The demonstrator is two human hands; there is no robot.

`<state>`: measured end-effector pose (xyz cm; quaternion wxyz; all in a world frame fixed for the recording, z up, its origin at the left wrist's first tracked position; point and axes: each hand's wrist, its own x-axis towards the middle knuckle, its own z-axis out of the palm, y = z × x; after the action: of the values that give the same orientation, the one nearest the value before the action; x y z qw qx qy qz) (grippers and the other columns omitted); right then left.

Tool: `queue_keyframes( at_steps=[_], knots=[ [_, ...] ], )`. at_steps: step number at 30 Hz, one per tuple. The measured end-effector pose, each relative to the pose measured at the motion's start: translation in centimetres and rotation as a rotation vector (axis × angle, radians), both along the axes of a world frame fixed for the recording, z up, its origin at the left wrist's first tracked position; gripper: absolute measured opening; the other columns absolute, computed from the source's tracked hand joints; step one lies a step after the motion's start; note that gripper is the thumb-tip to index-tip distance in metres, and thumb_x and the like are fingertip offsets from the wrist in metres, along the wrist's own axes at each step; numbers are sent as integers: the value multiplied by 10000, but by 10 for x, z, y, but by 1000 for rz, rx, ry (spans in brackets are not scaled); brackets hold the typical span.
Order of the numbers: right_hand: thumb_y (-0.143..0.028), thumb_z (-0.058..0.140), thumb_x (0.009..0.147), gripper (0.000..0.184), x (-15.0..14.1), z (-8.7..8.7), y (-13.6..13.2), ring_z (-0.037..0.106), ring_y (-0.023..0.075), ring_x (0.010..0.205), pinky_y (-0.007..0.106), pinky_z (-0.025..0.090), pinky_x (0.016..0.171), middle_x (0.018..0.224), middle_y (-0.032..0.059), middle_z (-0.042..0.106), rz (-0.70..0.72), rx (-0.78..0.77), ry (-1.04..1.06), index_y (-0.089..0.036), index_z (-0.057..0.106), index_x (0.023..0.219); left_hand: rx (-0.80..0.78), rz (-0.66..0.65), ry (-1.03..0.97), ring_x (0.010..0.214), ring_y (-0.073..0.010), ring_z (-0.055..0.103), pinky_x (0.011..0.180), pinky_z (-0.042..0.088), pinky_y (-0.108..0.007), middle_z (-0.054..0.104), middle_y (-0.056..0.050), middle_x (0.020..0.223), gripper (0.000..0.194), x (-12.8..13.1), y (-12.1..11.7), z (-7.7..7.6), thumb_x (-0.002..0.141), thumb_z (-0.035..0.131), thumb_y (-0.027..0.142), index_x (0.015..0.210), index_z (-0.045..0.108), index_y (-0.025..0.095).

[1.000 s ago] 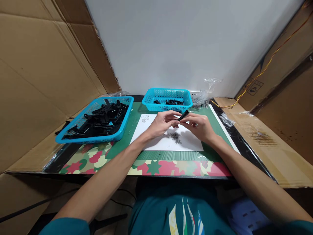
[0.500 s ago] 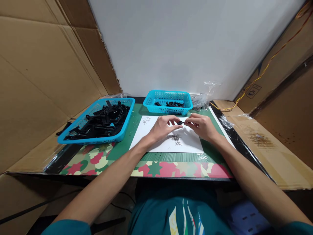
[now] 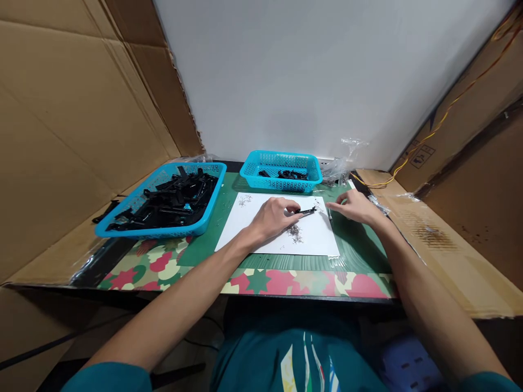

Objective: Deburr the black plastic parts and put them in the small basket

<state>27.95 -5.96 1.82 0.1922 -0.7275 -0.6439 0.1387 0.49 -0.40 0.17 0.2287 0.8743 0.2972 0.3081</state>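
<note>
My left hand (image 3: 274,216) rests on the white paper sheet (image 3: 261,239) and pinches a small black plastic part (image 3: 307,210) that points to the right. A little heap of tiny metal springs (image 3: 295,233) lies just in front of that hand. My right hand (image 3: 353,206) hovers at the paper's right edge, over the green mat (image 3: 204,239), with its fingers spread and nothing in them. A thin metal piece (image 3: 329,213) lies just left of it on the paper's edge.
A large blue basket (image 3: 208,218) of black plastic parts stands at the left. A smaller blue basket (image 3: 281,182) with a few black parts sits at the back. Clear plastic bags (image 3: 341,166) lie behind the right hand. Cardboard walls (image 3: 73,120) flank both sides.
My right hand has let go of the black part and moved right to the paper's edge. My left hand keeps the part and has lowered it to the paper.
</note>
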Motion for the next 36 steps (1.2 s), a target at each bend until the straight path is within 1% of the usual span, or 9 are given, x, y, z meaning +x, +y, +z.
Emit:
queue_keyframes(
  at_steps=[3,7,11,15,18,20,26,30,36],
  knots=[
    [-459,730,820,346,-3,-1,-1,551,177,481,299,380,484,468,27,597,85,-121,11,-186,708,607,-5,-5,-9,825,-243,750,766,572,-394,821,-86,922,180,0,2,-2,869,765,332,969,839,202],
    [-215,688,758,234,1,-4,-3,556,157,446,284,405,480,439,23,614,141,-129,28,-190,660,527,-23,-12,-18,771,-227,740,730,564,-377,813,-76,867,181,0,2,-3,859,772,341,951,839,201],
    [-125,668,681,233,9,-4,-4,560,158,424,277,399,449,415,30,601,114,-103,70,-193,603,468,-34,-12,-46,769,-223,735,721,559,-370,809,-81,852,159,2,1,-3,846,786,327,914,839,193],
    [-193,629,796,93,1,-1,-4,620,157,495,267,476,469,600,41,711,147,-9,217,-177,671,715,-22,-30,-39,806,-237,735,757,571,-394,811,-95,887,166,2,2,-3,841,783,323,923,845,193],
    [-313,628,903,160,-20,0,-5,654,153,633,283,544,587,778,54,747,316,201,476,-173,699,869,5,-31,-34,804,-239,726,760,576,-402,809,-98,889,186,3,2,-5,837,787,341,938,850,198],
    [-372,696,894,204,-36,-2,-5,658,157,715,291,549,647,827,59,740,372,312,605,-170,718,870,16,-33,-36,814,-239,722,758,570,-400,811,-96,901,191,3,2,-6,842,786,352,946,853,206],
    [-449,789,821,305,-64,-16,0,677,166,720,298,545,640,827,65,750,340,290,764,-157,730,883,51,-40,-29,759,-217,704,728,538,-372,796,-73,867,137,5,1,-9,857,757,299,914,859,226],
    [-399,833,753,320,-66,-23,2,709,186,726,299,553,616,827,81,771,272,326,827,-155,722,927,36,-49,-38,723,-214,699,688,521,-360,793,-78,824,146,5,0,-8,855,763,320,884,857,213],
    [-321,826,725,228,-70,-21,0,680,165,652,286,540,583,743,60,744,221,304,823,-161,687,809,38,-52,-35,689,-210,695,657,510,-360,795,-88,809,167,6,-2,-6,864,744,312,890,863,197]
  ],
)
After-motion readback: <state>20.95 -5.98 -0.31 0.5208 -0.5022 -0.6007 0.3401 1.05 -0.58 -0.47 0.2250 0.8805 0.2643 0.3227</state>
